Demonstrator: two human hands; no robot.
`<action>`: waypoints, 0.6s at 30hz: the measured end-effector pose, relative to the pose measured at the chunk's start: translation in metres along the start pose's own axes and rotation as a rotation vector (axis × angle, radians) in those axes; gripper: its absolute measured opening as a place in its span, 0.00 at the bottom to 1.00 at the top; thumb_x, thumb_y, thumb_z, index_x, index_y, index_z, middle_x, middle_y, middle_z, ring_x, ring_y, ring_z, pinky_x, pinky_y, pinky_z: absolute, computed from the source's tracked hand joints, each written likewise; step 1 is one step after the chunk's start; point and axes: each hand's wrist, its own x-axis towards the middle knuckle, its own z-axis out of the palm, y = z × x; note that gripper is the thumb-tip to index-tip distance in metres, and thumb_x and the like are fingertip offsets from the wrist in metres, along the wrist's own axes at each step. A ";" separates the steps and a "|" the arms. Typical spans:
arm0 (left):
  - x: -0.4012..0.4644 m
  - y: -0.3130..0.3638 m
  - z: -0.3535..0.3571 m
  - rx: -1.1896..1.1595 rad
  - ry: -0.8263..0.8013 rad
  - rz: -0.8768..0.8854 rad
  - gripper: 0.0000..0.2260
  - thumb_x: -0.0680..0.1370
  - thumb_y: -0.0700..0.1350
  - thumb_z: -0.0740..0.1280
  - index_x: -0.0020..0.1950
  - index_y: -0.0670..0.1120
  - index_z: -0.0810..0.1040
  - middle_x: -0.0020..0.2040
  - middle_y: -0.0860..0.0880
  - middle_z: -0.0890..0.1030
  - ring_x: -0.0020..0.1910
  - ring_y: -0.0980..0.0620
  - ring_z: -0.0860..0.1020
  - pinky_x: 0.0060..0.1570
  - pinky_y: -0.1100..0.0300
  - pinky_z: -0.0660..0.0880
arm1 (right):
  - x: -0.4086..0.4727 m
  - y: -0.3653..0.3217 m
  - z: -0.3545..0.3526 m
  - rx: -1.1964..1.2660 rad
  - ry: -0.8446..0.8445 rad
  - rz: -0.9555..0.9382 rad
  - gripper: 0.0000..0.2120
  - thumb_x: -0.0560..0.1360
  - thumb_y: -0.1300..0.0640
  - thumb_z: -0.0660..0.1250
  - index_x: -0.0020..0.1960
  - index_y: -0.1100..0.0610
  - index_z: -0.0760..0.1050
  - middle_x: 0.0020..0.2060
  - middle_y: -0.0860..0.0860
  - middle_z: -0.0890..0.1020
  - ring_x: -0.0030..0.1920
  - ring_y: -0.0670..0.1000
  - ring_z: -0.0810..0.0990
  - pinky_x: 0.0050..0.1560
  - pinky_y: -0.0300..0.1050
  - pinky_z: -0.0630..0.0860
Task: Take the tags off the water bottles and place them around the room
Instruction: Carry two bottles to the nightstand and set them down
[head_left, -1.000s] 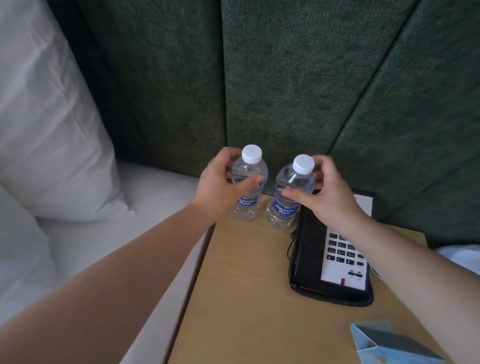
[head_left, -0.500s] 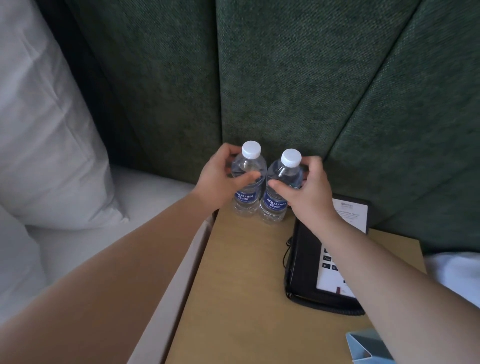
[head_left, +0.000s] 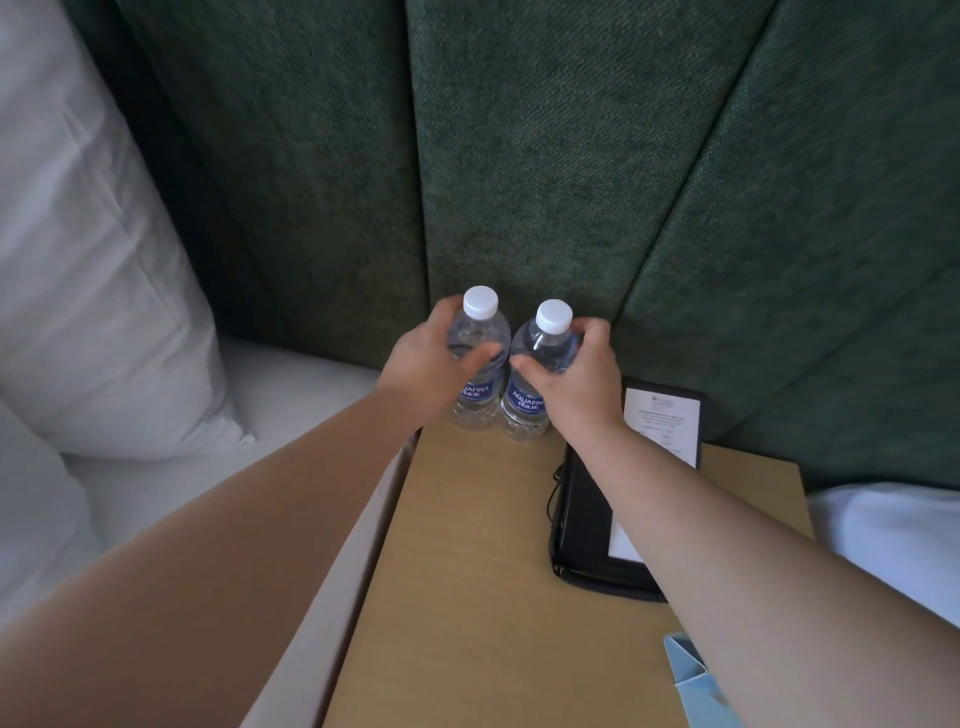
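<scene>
Two clear water bottles with white caps and blue labels stand upright, side by side, at the back left corner of a wooden bedside table (head_left: 467, 545). My left hand (head_left: 431, 371) wraps around the left bottle (head_left: 480, 332). My right hand (head_left: 576, 382) grips the right bottle (head_left: 545, 348). The bottles nearly touch each other, close to the green padded headboard (head_left: 519, 182). No tags show on either bottle's neck.
A black telephone (head_left: 587, 525) with a white card lies on the table under my right forearm. A pale blue folded card (head_left: 685, 660) sits at the table's front right. White pillows (head_left: 88, 291) and bedding lie to the left, more white bedding to the right.
The right bottle has moved left and back until it stands beside the left one. Both hands have kept their hold; the view has shifted back a little.
</scene>
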 end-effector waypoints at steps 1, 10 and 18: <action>-0.002 0.002 -0.001 0.027 -0.012 -0.008 0.28 0.74 0.56 0.69 0.71 0.54 0.64 0.55 0.56 0.76 0.49 0.58 0.76 0.44 0.65 0.70 | -0.001 -0.003 -0.003 -0.014 -0.025 0.019 0.34 0.65 0.50 0.78 0.64 0.56 0.65 0.60 0.55 0.75 0.59 0.54 0.75 0.53 0.43 0.70; -0.039 0.067 -0.037 0.430 0.095 -0.050 0.44 0.69 0.72 0.61 0.78 0.53 0.51 0.75 0.49 0.64 0.75 0.47 0.59 0.72 0.40 0.57 | -0.021 -0.050 -0.074 -0.297 -0.102 -0.063 0.37 0.75 0.38 0.63 0.76 0.54 0.56 0.76 0.53 0.60 0.76 0.53 0.57 0.74 0.54 0.57; -0.125 0.161 -0.084 0.462 0.171 0.008 0.41 0.72 0.71 0.59 0.77 0.50 0.57 0.76 0.51 0.63 0.76 0.50 0.56 0.73 0.46 0.53 | -0.099 -0.110 -0.162 -0.530 -0.062 -0.232 0.25 0.80 0.47 0.58 0.74 0.56 0.63 0.77 0.54 0.59 0.77 0.53 0.52 0.74 0.58 0.47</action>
